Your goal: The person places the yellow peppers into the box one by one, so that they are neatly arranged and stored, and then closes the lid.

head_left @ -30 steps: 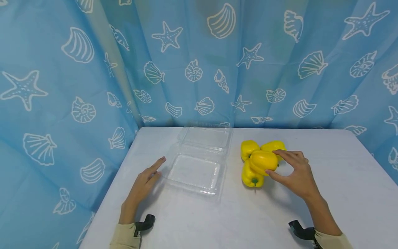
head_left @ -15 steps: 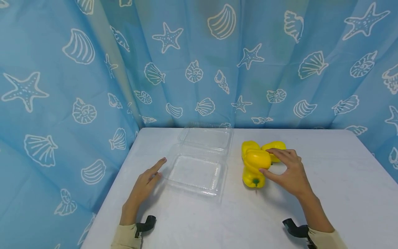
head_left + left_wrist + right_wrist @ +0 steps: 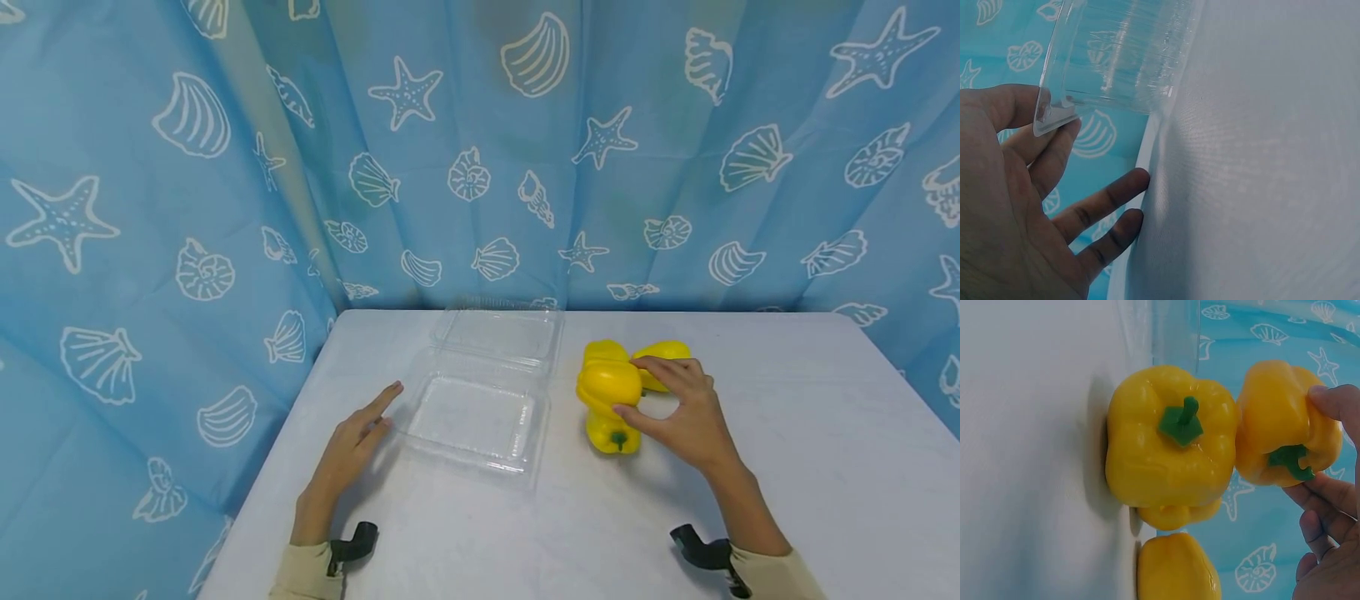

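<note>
My right hand (image 3: 684, 410) pinches a yellow bell pepper (image 3: 609, 385) between thumb and fingers. In the right wrist view the held bell pepper (image 3: 1288, 419) has its green stem turned toward the fingers and overlaps the side of a standing yellow pepper (image 3: 1147, 469). Two more yellow peppers lie behind, one at the right (image 3: 666, 350). My left hand (image 3: 351, 437) rests at the left edge of a clear plastic clamshell container (image 3: 468, 421), fingers loosely extended. In the left wrist view the container's corner (image 3: 1054, 122) overlaps the thumb and fingertips.
The container's clear lid (image 3: 495, 332) lies folded open toward the back edge of the white-covered table (image 3: 570, 533). A blue curtain (image 3: 465, 108) with shell and starfish prints hangs behind and at the left. Each wrist carries a black camera mount.
My right hand has moved left with the yellow bell pepper, which now sits closer over the front pepper and nearer the container. The left hand stays put.
</note>
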Demonstrator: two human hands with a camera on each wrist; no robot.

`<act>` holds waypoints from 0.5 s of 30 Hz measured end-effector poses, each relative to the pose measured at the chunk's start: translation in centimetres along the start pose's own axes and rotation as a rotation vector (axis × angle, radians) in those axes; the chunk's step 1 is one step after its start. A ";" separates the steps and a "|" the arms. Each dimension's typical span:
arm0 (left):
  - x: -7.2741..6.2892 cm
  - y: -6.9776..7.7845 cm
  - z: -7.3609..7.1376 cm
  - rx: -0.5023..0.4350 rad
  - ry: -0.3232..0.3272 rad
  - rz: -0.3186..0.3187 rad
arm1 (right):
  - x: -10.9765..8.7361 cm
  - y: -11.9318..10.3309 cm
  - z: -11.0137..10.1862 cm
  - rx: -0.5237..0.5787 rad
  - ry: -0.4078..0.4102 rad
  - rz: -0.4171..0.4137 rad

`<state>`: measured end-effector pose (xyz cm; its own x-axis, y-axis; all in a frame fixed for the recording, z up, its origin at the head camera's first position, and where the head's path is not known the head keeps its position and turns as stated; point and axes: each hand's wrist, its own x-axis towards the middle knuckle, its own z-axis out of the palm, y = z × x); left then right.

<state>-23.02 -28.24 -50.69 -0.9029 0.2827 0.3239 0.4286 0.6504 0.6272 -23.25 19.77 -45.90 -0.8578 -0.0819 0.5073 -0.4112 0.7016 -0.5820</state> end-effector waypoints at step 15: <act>-0.1 -0.1 0.2 -0.001 0.009 -0.001 | 0.5 -1.0 1.0 0.025 -0.028 0.019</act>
<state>-23.01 -28.21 -50.88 -0.9030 0.2759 0.3292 0.4276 0.6502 0.6280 -23.58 18.34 -45.68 -0.8738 -0.0887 0.4782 -0.4020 0.6851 -0.6075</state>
